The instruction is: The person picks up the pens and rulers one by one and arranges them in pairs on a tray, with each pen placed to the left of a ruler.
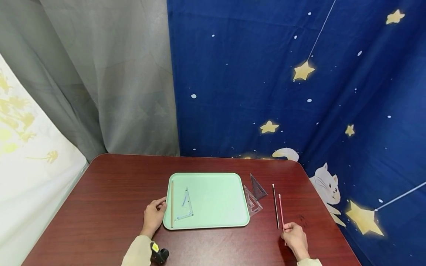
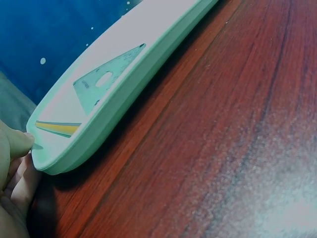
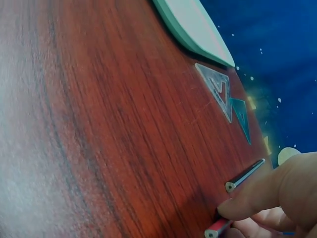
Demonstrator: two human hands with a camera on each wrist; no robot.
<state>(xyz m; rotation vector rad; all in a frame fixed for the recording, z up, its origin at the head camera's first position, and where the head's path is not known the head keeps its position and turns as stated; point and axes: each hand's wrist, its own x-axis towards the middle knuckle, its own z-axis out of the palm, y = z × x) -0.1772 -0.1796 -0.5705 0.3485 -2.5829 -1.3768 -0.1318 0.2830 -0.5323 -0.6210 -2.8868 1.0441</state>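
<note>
A pale green tray (image 1: 213, 199) lies on the table, with a yellow pencil (image 1: 172, 204) and a clear set square (image 1: 186, 207) in its left part. My left hand (image 1: 155, 215) grips the tray's left edge, thumb (image 2: 20, 144) at the rim and the other fingers below it. At the right, my right hand (image 1: 294, 238) pinches a red pencil (image 1: 281, 210) near its lower end. Just left of that pencil lies a black pencil (image 1: 275, 207). Thumb and fingers (image 3: 252, 198) cover part of the red pencil in the right wrist view.
Beside the tray's right edge lie a clear set square (image 1: 256, 210) and a darker set square (image 1: 258, 189), close together. The reddish-brown wooden table (image 1: 116, 192) ends at the back against a grey curtain (image 1: 139, 92) and a blue star-patterned curtain (image 1: 233, 92).
</note>
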